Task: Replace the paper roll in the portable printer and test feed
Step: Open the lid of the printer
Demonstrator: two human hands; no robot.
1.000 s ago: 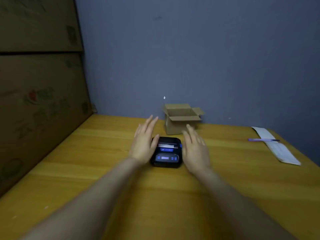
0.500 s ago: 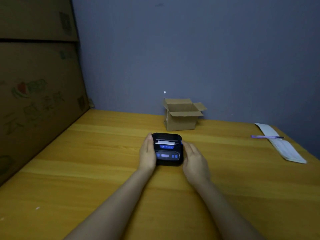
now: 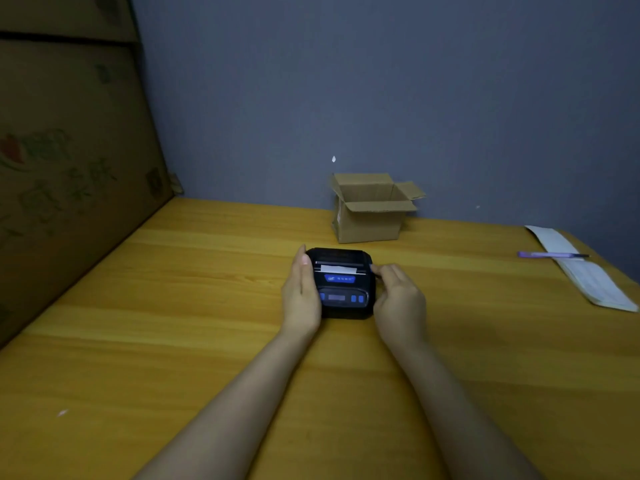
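A small black portable printer (image 3: 343,289) with blue buttons lies flat on the wooden table (image 3: 173,323), its lid down. A short white strip of paper (image 3: 338,269) sticks out of its slot. My left hand (image 3: 300,296) presses flat against the printer's left side, fingers straight. My right hand (image 3: 398,299) cups the right side, with a fingertip at the upper right edge of the lid. No spare paper roll is in view.
An open small cardboard box (image 3: 370,209) stands just behind the printer by the grey wall. A purple pen (image 3: 550,254) lies across a long white paper sheet (image 3: 581,268) at the right edge. Large cardboard cartons (image 3: 69,150) line the left side.
Both hands have closed in from hovering apart beside the printer to holding its sides. The right hand's fingers have since curled up to the lid's right edge.
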